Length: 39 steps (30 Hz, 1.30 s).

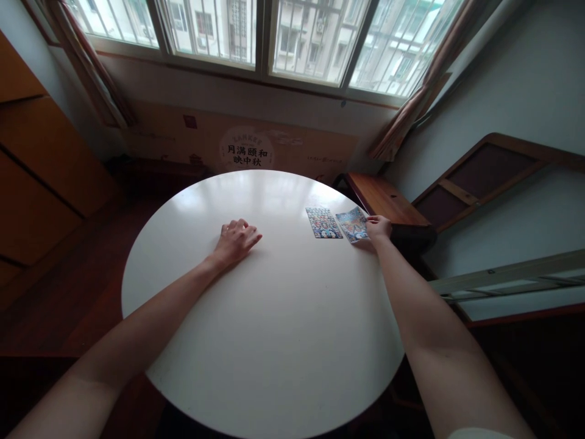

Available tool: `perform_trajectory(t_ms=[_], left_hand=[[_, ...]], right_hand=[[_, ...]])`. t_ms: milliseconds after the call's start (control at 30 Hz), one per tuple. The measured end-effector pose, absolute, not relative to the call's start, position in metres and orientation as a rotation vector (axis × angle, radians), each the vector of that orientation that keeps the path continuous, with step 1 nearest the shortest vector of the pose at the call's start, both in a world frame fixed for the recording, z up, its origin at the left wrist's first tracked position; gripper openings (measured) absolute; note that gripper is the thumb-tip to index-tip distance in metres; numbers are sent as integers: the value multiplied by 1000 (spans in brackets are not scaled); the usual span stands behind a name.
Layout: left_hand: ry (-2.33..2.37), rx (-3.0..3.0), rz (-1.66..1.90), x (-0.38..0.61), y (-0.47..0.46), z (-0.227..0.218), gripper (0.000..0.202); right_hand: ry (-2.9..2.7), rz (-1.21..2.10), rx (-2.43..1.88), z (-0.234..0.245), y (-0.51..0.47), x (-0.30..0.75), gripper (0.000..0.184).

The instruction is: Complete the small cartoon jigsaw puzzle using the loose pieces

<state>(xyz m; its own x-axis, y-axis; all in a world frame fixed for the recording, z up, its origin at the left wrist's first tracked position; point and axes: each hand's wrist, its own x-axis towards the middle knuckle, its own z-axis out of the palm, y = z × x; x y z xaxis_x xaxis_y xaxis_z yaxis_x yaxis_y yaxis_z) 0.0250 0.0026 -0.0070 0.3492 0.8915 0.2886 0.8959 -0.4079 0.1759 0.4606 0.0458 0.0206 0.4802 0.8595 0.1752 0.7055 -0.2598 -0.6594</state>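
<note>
A colourful printed picture card [353, 224] is pinched at its right edge by my right hand [379, 227]. This card is slightly bent and tilts up off the table, with a shadow under its lower edge. Just left of it, a second card [324, 223] with a dense multicoloured pattern lies flat on the white round table [283, 329]. My left hand [237, 238] rests on the table left of the cards, palm down. Its fingers are loosely bent and a little apart, and I see nothing in them.
Beyond the table's right edge stands a wooden side table [388, 198]. A wooden-framed panel [484, 164] leans by the right wall. A printed board [247, 146] stands under the barred windows [311, 42]. Orange-brown cabinets [41, 146] are at the left.
</note>
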Motion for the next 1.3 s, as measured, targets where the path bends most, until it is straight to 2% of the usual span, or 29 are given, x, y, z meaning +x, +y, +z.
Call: perform_trajectory(t_ms=[133,267,367,467,567,733,1300], left_hand=[[-1681,-2584,-544,24,3,-7,45],[-1666,-2577,-548,24,4,-9,48],[-1681,-2549,-562,22,5,-11,50],[-1661,-2483,-569,21,5,-14,62],[-1673,-2512,-461,19,4,-15,78],[-1759,-2649,-212,21,5,-14,95],[-1757,-2641,-168,26,2,-12,90]], right_hand=[[-1398,163,-1870,17,37,452,41],[-1445,-160,-1929,17,32,398,41],[-1663,-134,-1837,13,28,338,36],[-2081,-67,-1699,7,19,287,50],[-2286,0,-1780,1,7,258,63],[-2402,117,-1956,-4,-1,247,70],[-2400,155,-2010,-2,0,245,74]])
